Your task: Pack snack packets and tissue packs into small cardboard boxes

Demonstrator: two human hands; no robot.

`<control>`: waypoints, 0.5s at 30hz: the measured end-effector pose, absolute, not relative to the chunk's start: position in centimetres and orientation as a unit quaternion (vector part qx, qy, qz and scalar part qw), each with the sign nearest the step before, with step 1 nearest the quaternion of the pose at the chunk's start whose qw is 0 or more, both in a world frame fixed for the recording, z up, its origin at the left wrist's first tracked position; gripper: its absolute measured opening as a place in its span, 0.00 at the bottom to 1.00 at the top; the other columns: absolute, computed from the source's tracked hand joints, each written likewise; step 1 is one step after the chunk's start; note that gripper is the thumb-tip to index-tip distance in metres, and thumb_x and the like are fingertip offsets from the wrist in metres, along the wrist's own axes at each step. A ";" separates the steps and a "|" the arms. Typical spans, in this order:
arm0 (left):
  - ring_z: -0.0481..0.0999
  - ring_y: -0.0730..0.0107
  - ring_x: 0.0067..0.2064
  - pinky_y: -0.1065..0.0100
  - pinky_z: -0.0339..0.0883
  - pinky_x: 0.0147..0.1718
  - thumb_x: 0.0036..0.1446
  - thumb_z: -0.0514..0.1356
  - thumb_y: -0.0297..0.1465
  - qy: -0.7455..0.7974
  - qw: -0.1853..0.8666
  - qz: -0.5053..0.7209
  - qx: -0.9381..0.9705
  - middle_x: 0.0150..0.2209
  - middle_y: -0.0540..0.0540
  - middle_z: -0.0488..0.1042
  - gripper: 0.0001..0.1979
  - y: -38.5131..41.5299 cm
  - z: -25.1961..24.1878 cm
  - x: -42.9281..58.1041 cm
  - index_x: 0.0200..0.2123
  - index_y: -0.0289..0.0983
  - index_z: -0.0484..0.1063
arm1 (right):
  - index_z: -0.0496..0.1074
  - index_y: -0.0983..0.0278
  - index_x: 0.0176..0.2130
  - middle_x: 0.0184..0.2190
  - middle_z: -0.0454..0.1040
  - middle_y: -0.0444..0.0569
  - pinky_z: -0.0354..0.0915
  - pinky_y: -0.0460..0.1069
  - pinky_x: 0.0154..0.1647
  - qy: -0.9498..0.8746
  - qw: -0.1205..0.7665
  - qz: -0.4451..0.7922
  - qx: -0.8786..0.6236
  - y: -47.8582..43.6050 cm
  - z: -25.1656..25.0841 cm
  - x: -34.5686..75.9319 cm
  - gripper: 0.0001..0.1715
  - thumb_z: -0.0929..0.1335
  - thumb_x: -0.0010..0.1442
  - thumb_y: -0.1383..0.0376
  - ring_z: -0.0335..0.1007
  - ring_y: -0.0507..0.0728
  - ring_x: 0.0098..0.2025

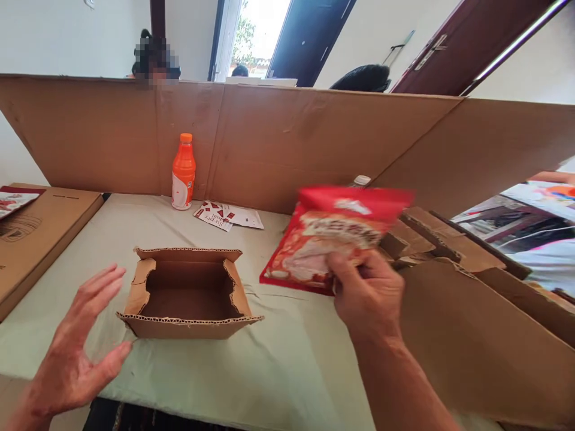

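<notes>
My right hand (371, 293) grips a red snack packet (309, 251) by its lower right part, holding it up over the right half of the table. The packet's lettering is blurred. To the left, my left hand (85, 341) is open, fingers spread and thumb apart, with nothing in it. It hovers just left of a small open cardboard box (188, 329), whose flaps stand up around a bare interior. Behind the box, an orange bottle (183, 173) stands upright beside flat printed sachets (242, 216).
A tall cardboard screen (269, 137) spans the table's back. Larger open cartons (485, 335) crowd the right side. At left lies a flat carton (49, 239) with a packet (18, 200) on it. A white bottle cap (362, 179) shows behind the red packet. People are beyond the screen.
</notes>
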State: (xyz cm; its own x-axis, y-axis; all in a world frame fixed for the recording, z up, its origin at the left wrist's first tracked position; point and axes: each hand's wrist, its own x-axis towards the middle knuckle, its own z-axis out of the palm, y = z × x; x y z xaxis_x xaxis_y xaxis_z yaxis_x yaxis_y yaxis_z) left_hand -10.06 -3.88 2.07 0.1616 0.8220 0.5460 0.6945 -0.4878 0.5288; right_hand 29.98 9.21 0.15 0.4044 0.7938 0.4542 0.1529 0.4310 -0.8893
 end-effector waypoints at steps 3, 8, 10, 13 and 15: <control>0.66 0.48 0.68 0.44 0.58 0.67 0.59 0.61 0.30 0.421 0.014 0.325 0.847 0.64 0.44 0.70 0.33 -2.7 4.8 -7.9 0.68 0.48 0.61 | 0.69 0.59 0.30 0.30 0.73 0.42 0.70 0.49 0.41 -0.490 0.756 0.252 -0.353 8.0 3.7 26.5 0.15 0.76 0.55 0.55 0.72 0.53 0.34; 0.80 0.53 0.54 0.43 0.56 0.67 0.58 0.59 0.28 0.406 0.010 0.201 0.891 0.46 0.39 0.83 0.15 -1.0 6.0 -6.0 0.48 0.36 0.76 | 0.72 0.59 0.33 0.28 0.75 0.41 0.67 0.47 0.29 -0.653 0.635 0.278 -0.304 6.4 5.1 20.1 0.08 0.73 0.60 0.60 0.68 0.52 0.26; 0.81 0.53 0.50 0.40 0.57 0.66 0.58 0.59 0.27 0.430 -0.006 0.175 0.886 0.40 0.40 0.83 0.09 -0.9 5.9 -6.0 0.41 0.36 0.77 | 0.73 0.60 0.33 0.27 0.76 0.42 0.65 0.46 0.29 -0.728 0.547 0.264 -0.317 6.3 4.9 18.7 0.06 0.71 0.61 0.62 0.68 0.52 0.27; 0.81 0.49 0.49 0.34 0.56 0.64 0.57 0.58 0.25 0.458 -0.056 0.158 0.873 0.35 0.42 0.81 0.06 -1.2 5.7 -6.3 0.34 0.37 0.76 | 0.72 0.62 0.32 0.26 0.74 0.43 0.62 0.46 0.31 -0.807 0.443 0.204 -0.333 6.6 4.7 18.3 0.06 0.69 0.62 0.63 0.66 0.52 0.28; 0.81 0.47 0.50 0.33 0.57 0.63 0.56 0.58 0.25 0.465 -0.084 0.159 0.867 0.33 0.42 0.80 0.05 -1.5 5.5 -6.6 0.31 0.36 0.74 | 0.71 0.62 0.32 0.26 0.74 0.44 0.59 0.46 0.31 -0.844 0.380 0.167 -0.340 6.7 5.1 18.7 0.08 0.67 0.64 0.64 0.64 0.51 0.27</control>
State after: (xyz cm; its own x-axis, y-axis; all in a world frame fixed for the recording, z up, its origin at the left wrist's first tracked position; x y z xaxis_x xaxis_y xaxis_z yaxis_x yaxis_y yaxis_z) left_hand -6.59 -1.47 5.46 0.5179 0.7789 0.3537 0.8325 -0.5541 0.0014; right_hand 18.73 6.73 5.09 -0.4806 0.7004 0.5278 0.4462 0.7134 -0.5404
